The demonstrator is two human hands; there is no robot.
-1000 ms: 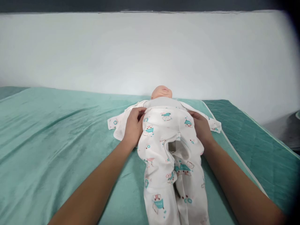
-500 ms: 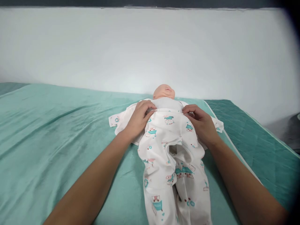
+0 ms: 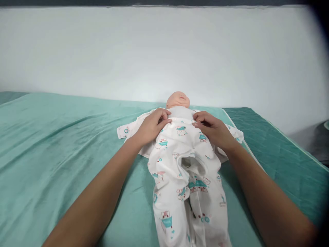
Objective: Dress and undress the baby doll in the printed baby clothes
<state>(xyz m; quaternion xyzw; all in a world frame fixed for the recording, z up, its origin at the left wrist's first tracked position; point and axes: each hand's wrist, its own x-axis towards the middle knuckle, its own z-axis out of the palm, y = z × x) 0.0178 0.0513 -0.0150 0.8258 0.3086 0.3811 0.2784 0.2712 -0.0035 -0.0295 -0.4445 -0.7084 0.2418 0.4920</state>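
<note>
A baby doll (image 3: 178, 100) lies on its back, its head at the far end. White printed baby trousers (image 3: 180, 147) with an opening at the crotch cover its legs and belly. My left hand (image 3: 156, 124) pinches the waistband at its left end, and my right hand (image 3: 209, 126) pinches it at the right end. Under the doll a white printed baby top (image 3: 131, 129) lies spread, with a sleeve out to each side. A plain white cloth covers the doll's chest above the waistband.
A green blanket (image 3: 64, 154) with folds on the left lies beneath everything. Darker green quilted bedding (image 3: 277, 147) shows on the right. Behind the bed rises a white wall (image 3: 154, 51). A dark object (image 3: 320, 142) stands at the right edge.
Both hands still grip the waistband. My right hand has shifted inward a little, toward the middle of the waistband. The whole view has moved slightly.
</note>
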